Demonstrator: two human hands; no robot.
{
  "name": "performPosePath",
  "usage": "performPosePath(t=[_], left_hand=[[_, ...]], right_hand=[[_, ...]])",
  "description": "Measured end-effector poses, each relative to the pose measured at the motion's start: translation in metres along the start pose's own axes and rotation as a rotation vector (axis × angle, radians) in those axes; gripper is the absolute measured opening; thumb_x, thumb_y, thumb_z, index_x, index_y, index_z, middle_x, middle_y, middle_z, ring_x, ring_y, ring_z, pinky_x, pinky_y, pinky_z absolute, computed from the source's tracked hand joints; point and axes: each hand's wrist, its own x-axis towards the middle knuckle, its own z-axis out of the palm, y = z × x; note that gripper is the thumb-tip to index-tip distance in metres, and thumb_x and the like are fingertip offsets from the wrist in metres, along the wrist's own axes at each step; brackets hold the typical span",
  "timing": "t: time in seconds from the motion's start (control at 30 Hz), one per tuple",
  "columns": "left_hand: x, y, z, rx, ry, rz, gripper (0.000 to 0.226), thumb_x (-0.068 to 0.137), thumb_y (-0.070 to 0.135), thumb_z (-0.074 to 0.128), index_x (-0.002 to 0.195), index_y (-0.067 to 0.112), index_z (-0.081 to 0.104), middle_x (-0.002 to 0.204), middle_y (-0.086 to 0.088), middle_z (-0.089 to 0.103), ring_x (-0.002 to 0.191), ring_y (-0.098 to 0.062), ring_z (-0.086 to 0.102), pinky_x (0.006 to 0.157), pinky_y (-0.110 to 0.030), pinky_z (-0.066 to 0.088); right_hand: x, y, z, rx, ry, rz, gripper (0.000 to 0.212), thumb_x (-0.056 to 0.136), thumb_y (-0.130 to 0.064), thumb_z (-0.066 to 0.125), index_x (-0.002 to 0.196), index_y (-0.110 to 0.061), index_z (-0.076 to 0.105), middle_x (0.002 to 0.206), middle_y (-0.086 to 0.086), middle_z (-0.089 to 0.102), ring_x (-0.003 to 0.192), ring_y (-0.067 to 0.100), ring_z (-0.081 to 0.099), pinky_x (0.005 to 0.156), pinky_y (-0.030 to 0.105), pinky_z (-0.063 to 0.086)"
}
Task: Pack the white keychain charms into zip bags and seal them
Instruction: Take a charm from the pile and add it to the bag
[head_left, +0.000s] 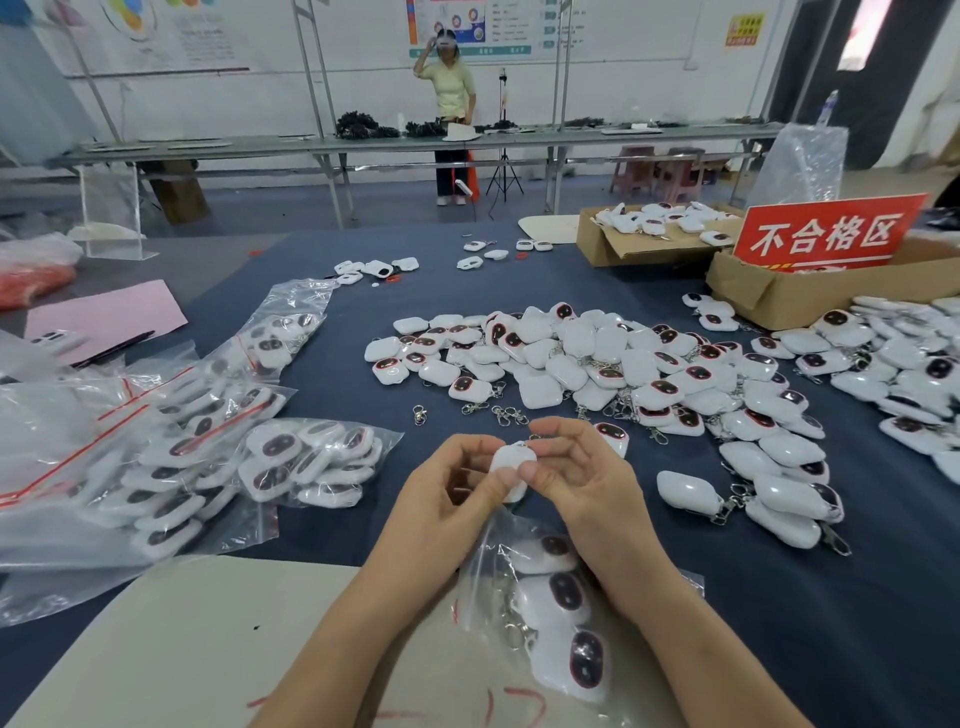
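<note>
**One charm pinched in both hands, bag waiting beneath**

Head view. The left hand (447, 488) and the right hand (576, 467) meet over the near part of the bench. Each pinches, thumb against fingers, the same small, rounded, glossy white keychain charm (511, 462). They hold it in the air just above the mouth of a clear plastic zip bag (485, 577). That bag lies under the wrists, partly on a cream board (208, 623) nearest the person. It already holds several charms with dark oval faces ringed in red. Whether either hand also grips the bag's lip cannot be told.

The charm looks light, hard-shelled and smooth, so it may slip from a loose pinch. Holding it by its edges, as now, seems the sound grip. Its metal clasp could catch on the zip strip on the way in. The bag is limp film and will probably need its mouth held open.

A heap of loose white charms (597, 364) spreads over the dark blue bench cloth (363, 322) beyond and to the right of the hands, with stray metal clasps (506, 414) just past the fingertips. Filled zip bags with red seal strips (208, 441) crowd the left. Between them and the hands lies a narrow strip of bare cloth, likely the easiest room for setting a sealed bag down. Brown cardboard boxes (769, 296) stand well apart at the far right.
</note>
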Motion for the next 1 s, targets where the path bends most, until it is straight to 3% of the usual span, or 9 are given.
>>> performPosePath(t=[0.17,0.27,0.43,0.6,0.77,0.87,1.0], left_hand=[[-0.0002,-0.0041,0.0012,0.159,0.051,0.085,0.028,0.096,0.009,0.068,0.108,0.034,0.068,0.102,0.015,0.072,0.093,-0.006,0.069,0.079,-0.017,0.053],[-0.0003,-0.0032,-0.0003,0.230,0.133,0.152,0.039,0.091,-0.008,0.064,0.097,0.031,0.067,0.107,0.019,0.065,0.099,-0.006,0.066,0.081,-0.015,0.051],[-0.0013,-0.0016,0.0007,0.232,0.132,0.160,0.034,0.090,-0.010,0.065,0.094,0.024,0.068,0.109,0.019,0.065,0.099,-0.009,0.067,0.083,-0.018,0.052],[-0.0022,-0.0012,0.0018,0.173,0.121,0.129,0.027,0.093,0.002,0.069,0.101,0.027,0.067,0.105,0.017,0.068,0.096,-0.009,0.068,0.081,-0.018,0.053],[-0.0029,-0.0015,0.0023,0.129,0.075,0.086,0.022,0.099,0.026,0.064,0.118,0.038,0.062,0.104,0.017,0.072,0.090,-0.007,0.068,0.078,-0.020,0.055],[-0.0031,-0.0016,0.0022,0.055,0.113,0.059,0.023,0.101,0.033,0.059,0.123,0.040,0.060,0.096,0.008,0.072,0.082,-0.012,0.067,0.075,-0.028,0.058],[-0.0007,0.0009,-0.0030,-0.082,0.206,0.038,0.020,0.104,0.035,0.051,0.112,0.036,0.069,0.076,0.005,0.066,0.071,-0.007,0.061,0.067,-0.015,0.050]], right_hand=[[-0.0011,-0.0008,-0.0013,-0.011,-0.059,0.027,0.031,0.093,0.003,0.063,0.104,-0.025,0.070,0.103,-0.003,0.073,0.103,0.013,0.070,0.091,0.024,0.055],[-0.0025,-0.0009,0.0038,-0.093,-0.105,0.035,0.023,0.093,0.008,0.060,0.091,-0.014,0.068,0.100,0.000,0.075,0.097,0.016,0.071,0.090,0.027,0.056],[-0.0032,-0.0021,0.0037,-0.128,-0.103,0.037,0.026,0.092,0.008,0.061,0.081,-0.015,0.067,0.094,0.002,0.076,0.093,0.023,0.071,0.088,0.031,0.055],[-0.0008,0.0017,0.0022,-0.048,-0.080,0.067,0.023,0.093,0.004,0.061,0.087,-0.016,0.070,0.096,0.005,0.076,0.094,0.024,0.072,0.089,0.033,0.059],[0.0016,0.0045,0.0006,0.040,-0.058,0.078,0.031,0.095,-0.004,0.062,0.091,-0.034,0.070,0.092,0.004,0.075,0.088,0.016,0.073,0.077,0.022,0.057],[0.0021,0.0067,0.0015,0.027,-0.063,0.073,0.021,0.096,-0.007,0.062,0.102,-0.026,0.068,0.091,0.006,0.075,0.090,0.019,0.073,0.077,0.023,0.058],[0.0007,0.0054,0.0011,-0.020,-0.084,0.061,0.018,0.099,-0.004,0.057,0.105,-0.017,0.067,0.094,0.005,0.076,0.089,0.020,0.073,0.078,0.025,0.058]])
